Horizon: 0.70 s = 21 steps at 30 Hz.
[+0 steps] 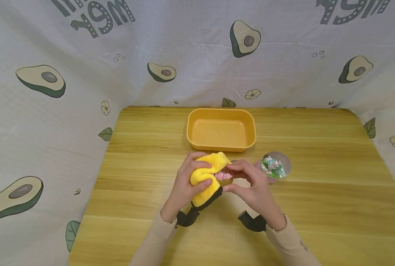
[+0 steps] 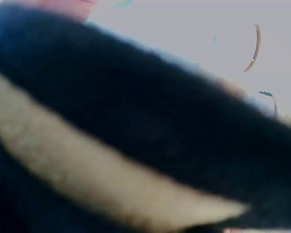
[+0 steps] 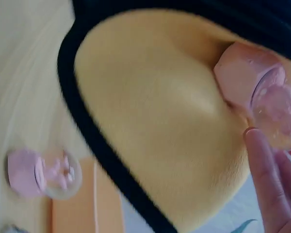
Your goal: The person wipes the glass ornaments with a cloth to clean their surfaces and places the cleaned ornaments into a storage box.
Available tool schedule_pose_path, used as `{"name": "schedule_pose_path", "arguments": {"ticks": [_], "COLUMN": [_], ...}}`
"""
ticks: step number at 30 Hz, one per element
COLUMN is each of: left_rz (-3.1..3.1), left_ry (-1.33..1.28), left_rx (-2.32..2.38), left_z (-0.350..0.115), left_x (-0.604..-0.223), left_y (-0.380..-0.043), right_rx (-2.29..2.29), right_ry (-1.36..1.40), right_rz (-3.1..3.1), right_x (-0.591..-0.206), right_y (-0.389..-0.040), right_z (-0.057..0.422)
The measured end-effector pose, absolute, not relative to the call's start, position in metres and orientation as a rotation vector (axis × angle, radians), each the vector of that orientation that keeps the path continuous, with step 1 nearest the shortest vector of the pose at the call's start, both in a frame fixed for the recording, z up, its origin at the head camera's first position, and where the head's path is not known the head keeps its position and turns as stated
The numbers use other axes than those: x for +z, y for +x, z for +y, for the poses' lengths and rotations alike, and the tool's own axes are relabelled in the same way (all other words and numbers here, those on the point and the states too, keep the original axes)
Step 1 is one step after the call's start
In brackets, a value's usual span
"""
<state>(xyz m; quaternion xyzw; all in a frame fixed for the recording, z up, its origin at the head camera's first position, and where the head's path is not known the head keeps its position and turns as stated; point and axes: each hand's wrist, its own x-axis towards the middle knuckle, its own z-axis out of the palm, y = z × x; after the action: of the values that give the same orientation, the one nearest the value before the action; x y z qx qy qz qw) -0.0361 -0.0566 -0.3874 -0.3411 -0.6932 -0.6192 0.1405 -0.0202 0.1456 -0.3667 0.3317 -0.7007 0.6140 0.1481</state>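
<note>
My left hand (image 1: 187, 177) grips a yellow cloth (image 1: 205, 192) with black trim, bunched around a small snow globe (image 1: 224, 176). The globe has a faceted pink base and a clear dome with pink shapes inside, best seen in the right wrist view. Thumb and fingertips of my right hand (image 1: 255, 186) pinch the globe at its right side. Cloth (image 3: 155, 107) fills much of the right wrist view, with a finger right at its edge beside the dome. In the left wrist view, the blurred black trim (image 2: 136, 102) covers most of the picture.
An orange-yellow tray (image 1: 221, 145) stands on the wooden table (image 1: 144, 162) just beyond my hands. To the right is a second snow globe (image 1: 277, 166) with white flowers and greenery. Another pink-based globe (image 3: 43, 172) shows beside the tray in the right wrist view.
</note>
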Motion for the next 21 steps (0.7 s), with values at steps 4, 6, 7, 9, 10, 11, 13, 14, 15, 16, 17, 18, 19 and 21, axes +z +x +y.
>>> {"name": "schedule_pose_path", "arguments": {"ticks": [4,6,7,9,10,11,13,14,15,16,17,18,19,21], "left_rz": [-1.972,-1.961,-1.958,-1.951,-1.952,-1.953,-1.956,-1.958,-1.962,-1.965,-1.969,-1.975,-1.979,-1.987], "left_ry": [-1.064,-1.103,-1.118,-1.141,-1.144,-1.139,-1.117,-1.098,-1.075,-1.052,-1.031,-1.012,-0.994,-0.967], "left_rx": [-1.697,-1.629,-1.587,-1.498,-1.463,-1.438,-1.415,-1.421,-1.44,-1.465,-1.494,-1.526,-1.561,-1.622], "left_z": [-0.057,-0.056,-0.056,-0.055,-0.054,-0.054,-0.052,-0.052,-0.051,-0.051,-0.05,-0.05,-0.05,-0.051], "left_x": [-0.385,-0.384,-0.384,-0.384,-0.384,-0.385,-0.385,-0.386,-0.386,-0.387,-0.387,-0.387,-0.388,-0.387], "left_y": [-0.035,-0.035,-0.034,-0.034,-0.033,-0.033,-0.033,-0.033,-0.033,-0.034,-0.034,-0.034,-0.034,-0.034], "right_rx": [2.176,2.325,2.381,2.47,2.5,2.521,2.522,2.511,2.498,2.483,2.469,2.452,2.433,2.392], "right_ry": [0.793,0.7,0.641,0.53,0.478,0.427,0.347,0.331,0.323,0.326,0.337,0.355,0.38,0.429], "right_rz": [-1.942,-1.931,-1.939,-1.962,-1.979,-1.999,-2.038,-2.059,-2.079,-2.091,-2.097,-2.103,-2.105,-2.105], "right_x": [-0.368,-0.367,-0.367,-0.365,-0.364,-0.363,-0.362,-0.361,-0.361,-0.361,-0.361,-0.361,-0.361,-0.361], "right_y": [-0.016,-0.015,-0.015,-0.014,-0.014,-0.014,-0.014,-0.013,-0.013,-0.012,-0.011,-0.011,-0.01,-0.008], "right_z": [0.146,0.146,0.146,0.144,0.144,0.143,0.141,0.141,0.14,0.139,0.139,0.138,0.138,0.137]}}
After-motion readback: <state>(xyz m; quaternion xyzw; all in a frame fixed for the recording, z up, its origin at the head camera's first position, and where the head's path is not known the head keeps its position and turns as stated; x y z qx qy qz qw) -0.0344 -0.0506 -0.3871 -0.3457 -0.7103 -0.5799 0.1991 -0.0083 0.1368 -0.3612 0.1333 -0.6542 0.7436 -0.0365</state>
